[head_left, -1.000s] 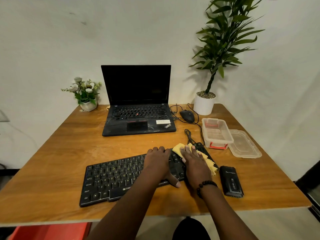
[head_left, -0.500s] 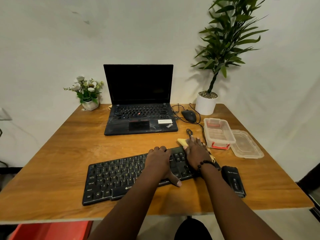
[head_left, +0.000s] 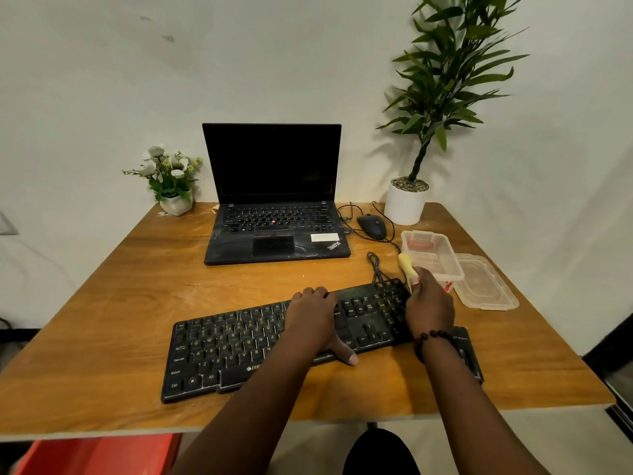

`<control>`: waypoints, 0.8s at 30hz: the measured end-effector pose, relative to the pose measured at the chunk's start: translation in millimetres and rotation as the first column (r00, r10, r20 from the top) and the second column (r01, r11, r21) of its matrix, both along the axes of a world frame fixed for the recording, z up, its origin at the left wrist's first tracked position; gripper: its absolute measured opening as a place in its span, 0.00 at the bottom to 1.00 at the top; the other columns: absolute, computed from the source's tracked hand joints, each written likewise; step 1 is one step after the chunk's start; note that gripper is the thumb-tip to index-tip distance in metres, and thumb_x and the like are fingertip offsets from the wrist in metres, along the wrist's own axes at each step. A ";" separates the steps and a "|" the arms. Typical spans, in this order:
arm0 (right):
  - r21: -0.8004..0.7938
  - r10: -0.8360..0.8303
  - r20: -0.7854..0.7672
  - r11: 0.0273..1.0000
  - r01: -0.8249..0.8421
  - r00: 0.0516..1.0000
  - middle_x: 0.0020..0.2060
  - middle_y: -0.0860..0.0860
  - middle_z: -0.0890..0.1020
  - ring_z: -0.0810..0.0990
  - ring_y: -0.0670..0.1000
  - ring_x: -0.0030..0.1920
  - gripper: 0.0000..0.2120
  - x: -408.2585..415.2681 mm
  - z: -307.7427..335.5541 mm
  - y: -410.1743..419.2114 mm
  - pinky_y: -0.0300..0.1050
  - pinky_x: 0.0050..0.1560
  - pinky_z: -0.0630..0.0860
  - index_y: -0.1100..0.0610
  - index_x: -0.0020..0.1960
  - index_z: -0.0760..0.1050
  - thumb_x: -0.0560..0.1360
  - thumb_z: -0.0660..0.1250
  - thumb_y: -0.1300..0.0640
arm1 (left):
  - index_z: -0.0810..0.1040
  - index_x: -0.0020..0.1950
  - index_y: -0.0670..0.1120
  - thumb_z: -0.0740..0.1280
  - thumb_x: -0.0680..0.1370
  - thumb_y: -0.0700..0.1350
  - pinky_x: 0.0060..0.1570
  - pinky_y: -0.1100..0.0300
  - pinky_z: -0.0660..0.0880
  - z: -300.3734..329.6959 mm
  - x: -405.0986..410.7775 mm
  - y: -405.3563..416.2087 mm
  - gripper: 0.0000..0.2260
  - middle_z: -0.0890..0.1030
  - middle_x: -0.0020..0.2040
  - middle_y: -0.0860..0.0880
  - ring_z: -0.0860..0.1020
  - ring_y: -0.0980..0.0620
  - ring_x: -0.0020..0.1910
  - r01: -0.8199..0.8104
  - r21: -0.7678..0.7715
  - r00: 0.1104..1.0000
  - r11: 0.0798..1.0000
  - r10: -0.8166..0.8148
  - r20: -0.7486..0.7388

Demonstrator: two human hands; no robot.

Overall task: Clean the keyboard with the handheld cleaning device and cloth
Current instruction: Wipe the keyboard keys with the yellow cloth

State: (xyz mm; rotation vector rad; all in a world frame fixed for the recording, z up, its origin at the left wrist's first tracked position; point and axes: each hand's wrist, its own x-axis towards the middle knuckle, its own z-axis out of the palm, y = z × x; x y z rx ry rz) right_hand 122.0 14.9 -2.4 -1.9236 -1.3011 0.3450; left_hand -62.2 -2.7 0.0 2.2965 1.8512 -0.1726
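Note:
A black keyboard (head_left: 239,347) lies slanted on the wooden table (head_left: 102,320). My left hand (head_left: 313,320) rests flat on its middle, thumb over the front edge, holding it down. My right hand (head_left: 430,305) is at the keyboard's right end, closed on a bunched yellow cloth (head_left: 407,265) that sticks out past the far corner. The black handheld cleaning device (head_left: 471,354) lies on the table just right of the keyboard, mostly hidden behind my right wrist.
An open black laptop (head_left: 274,214) stands at the back, with a mouse (head_left: 371,226) and cables beside it. A clear plastic box (head_left: 431,253) and its lid (head_left: 486,287) sit at the right. A tall potted plant (head_left: 407,200) and a small flower pot (head_left: 173,186) stand at the wall.
My right hand slid from the keyboard's right keys to its far right corner, and the cloth went from spread flat to bunched in the fingers. The left hand stayed in place.

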 end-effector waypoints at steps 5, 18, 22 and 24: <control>-0.123 0.155 0.316 0.985 -0.122 0.936 0.74 0.51 0.66 0.65 0.54 0.72 0.26 -18.6 -39.0 -4.3 0.50 0.71 0.63 0.51 0.74 0.66 0.78 0.57 0.68 | 0.57 0.79 0.47 0.74 0.60 0.72 0.74 0.47 0.57 -3.0 2.8 -1.1 0.56 0.61 0.78 0.46 0.60 0.43 0.75 0.006 0.004 1.000 1.000 -0.006 0.008; -0.193 0.499 0.407 0.865 -0.462 0.765 0.72 0.45 0.68 0.66 0.46 0.72 0.22 -29.2 -34.5 -60.5 0.44 0.68 0.66 0.45 0.73 0.65 0.81 0.58 0.59 | 0.55 0.79 0.48 0.73 0.62 0.72 0.73 0.47 0.57 -8.4 -2.1 -0.3 0.55 0.59 0.78 0.46 0.58 0.43 0.76 -0.013 -0.019 1.000 1.000 0.013 0.007; -0.133 0.435 -0.001 0.892 -0.431 0.901 0.61 0.53 0.78 0.77 0.51 0.54 0.18 -11.2 -1.7 -61.5 0.40 0.45 0.76 0.48 0.69 0.71 0.82 0.56 0.60 | 0.54 0.80 0.48 0.73 0.62 0.73 0.74 0.47 0.56 -6.5 0.1 -3.6 0.56 0.58 0.79 0.46 0.57 0.43 0.77 0.003 -0.007 1.000 1.000 -0.003 0.024; -0.002 0.173 -0.243 0.984 -0.179 0.954 0.60 0.55 0.77 0.74 0.50 0.50 0.15 9.7 10.5 -41.4 0.34 0.35 0.68 0.54 0.66 0.73 0.82 0.55 0.59 | 0.52 0.81 0.48 0.73 0.62 0.72 0.75 0.47 0.53 -4.6 -0.4 -4.3 0.56 0.55 0.80 0.45 0.55 0.43 0.78 0.021 -0.007 0.999 1.000 -0.020 0.038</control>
